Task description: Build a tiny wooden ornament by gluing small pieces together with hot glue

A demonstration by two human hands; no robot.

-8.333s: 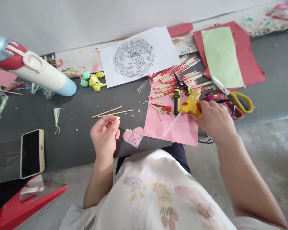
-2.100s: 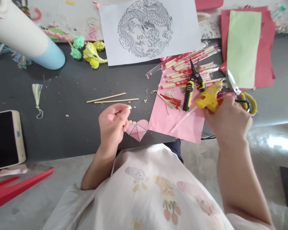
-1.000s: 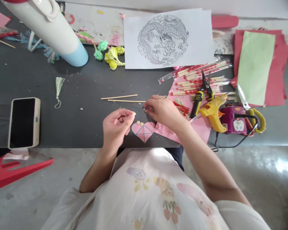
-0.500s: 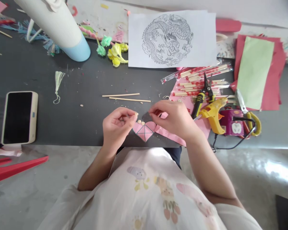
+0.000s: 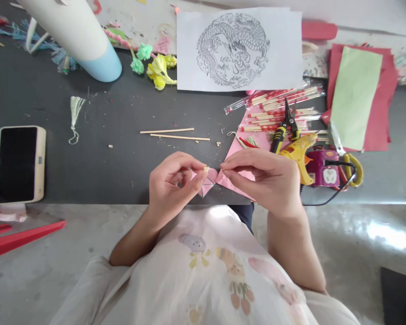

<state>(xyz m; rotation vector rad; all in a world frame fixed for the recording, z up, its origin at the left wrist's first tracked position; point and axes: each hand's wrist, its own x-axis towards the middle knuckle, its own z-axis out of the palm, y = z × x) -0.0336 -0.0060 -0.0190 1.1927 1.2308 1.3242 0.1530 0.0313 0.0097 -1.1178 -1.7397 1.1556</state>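
My left hand (image 5: pixel 172 185) pinches a small, pale cream, knobbly piece (image 5: pixel 206 169) between thumb and forefinger, above a pink paper heart (image 5: pixel 208 184). Dark lines cross the heart, which lies near the table's front edge, partly hidden by my fingers. To its right, my right hand (image 5: pixel 269 178) is closed in a pinch; whatever its fingertips hold is too small to make out. Beneath that hand lies a sheet of pink paper (image 5: pixel 232 181). Tiny pale bits (image 5: pixel 218 144) are on the dark table just beyond my hands.
Two thin wooden sticks (image 5: pixel 179 137) lie ahead. At right are pliers (image 5: pixel 278 139), a yellow glue gun (image 5: pixel 299 153) with its cord, scissors (image 5: pixel 352 169) and bundled sticks (image 5: pixel 291 99). A phone (image 5: pixel 18 164), a tassel (image 5: pixel 75 117) and a dragon drawing (image 5: pixel 240 49) lie around.
My left hand has moved right over the heart with its small piece, hiding the cream clusters seen there before. My right hand has shifted right and slightly nearer. The view has shifted slightly.
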